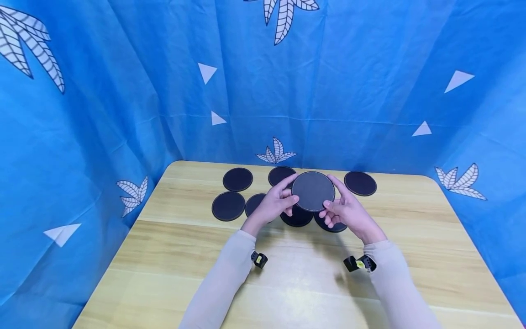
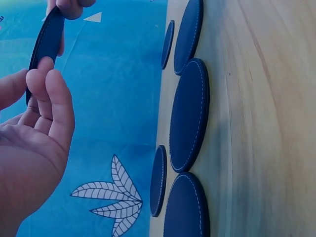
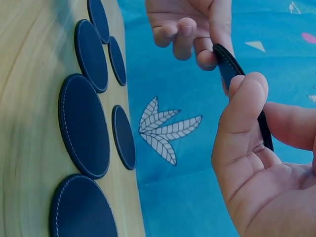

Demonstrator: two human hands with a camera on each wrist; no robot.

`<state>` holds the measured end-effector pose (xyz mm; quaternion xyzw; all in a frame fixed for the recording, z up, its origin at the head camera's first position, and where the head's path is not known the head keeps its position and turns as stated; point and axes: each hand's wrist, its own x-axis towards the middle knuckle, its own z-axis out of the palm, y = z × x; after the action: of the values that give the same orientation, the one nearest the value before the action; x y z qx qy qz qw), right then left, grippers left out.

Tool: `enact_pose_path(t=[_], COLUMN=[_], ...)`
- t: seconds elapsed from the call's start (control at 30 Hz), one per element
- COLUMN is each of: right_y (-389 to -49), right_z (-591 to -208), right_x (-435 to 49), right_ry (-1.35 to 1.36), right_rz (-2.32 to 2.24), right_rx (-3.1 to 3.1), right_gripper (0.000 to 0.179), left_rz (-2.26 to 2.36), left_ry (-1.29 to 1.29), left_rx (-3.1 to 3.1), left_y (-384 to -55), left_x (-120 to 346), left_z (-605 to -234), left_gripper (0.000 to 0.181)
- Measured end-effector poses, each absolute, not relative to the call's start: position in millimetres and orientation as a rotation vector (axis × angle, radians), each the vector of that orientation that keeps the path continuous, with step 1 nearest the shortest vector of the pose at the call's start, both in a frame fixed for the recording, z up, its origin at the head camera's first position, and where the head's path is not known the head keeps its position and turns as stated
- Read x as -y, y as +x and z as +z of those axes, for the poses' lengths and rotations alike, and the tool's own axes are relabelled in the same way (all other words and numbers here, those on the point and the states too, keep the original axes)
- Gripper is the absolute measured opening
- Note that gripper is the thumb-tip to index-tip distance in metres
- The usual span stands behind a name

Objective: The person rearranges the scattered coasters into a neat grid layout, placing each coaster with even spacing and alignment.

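Above table (image 1: 419, 228), left hand (image 1: 272, 204), right hand (image 1: 350, 213) — raised, pinching disc (image 1: 313, 191)

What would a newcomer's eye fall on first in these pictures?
Probably the dark, flat, round disc with a stitched rim, held up between the person's left hand and right hand. Next, the similar dark discs lying in two rough rows toward the far edge of the pale wood-grain table. Behind it hangs a bright blue, white-patterned cloth.
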<state>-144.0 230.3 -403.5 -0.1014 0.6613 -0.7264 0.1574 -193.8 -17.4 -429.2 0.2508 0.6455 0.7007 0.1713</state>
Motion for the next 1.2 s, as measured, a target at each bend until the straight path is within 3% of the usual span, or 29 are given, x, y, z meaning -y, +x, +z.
enact_pose_path(t=[0.33, 1.2], right_y=[-137.2, -116.0], right_z=[-410.5, -424.0], right_x=[-219.2, -172.8], right_ry=[-0.239, -0.221], right_rz=[-2.063, -2.083], right_rx=[-1.909, -1.972], right_gripper=[0.069, 0.070], left_rz=[1.942, 1.927], left_ry=[0.691, 0.641], left_rx=[-1.880, -1.894], left_y=[-183.6, -157.9], left_x=[36.5, 82.9], left_z=[-430.9, -446.6], left_gripper=[0.066, 0.068])
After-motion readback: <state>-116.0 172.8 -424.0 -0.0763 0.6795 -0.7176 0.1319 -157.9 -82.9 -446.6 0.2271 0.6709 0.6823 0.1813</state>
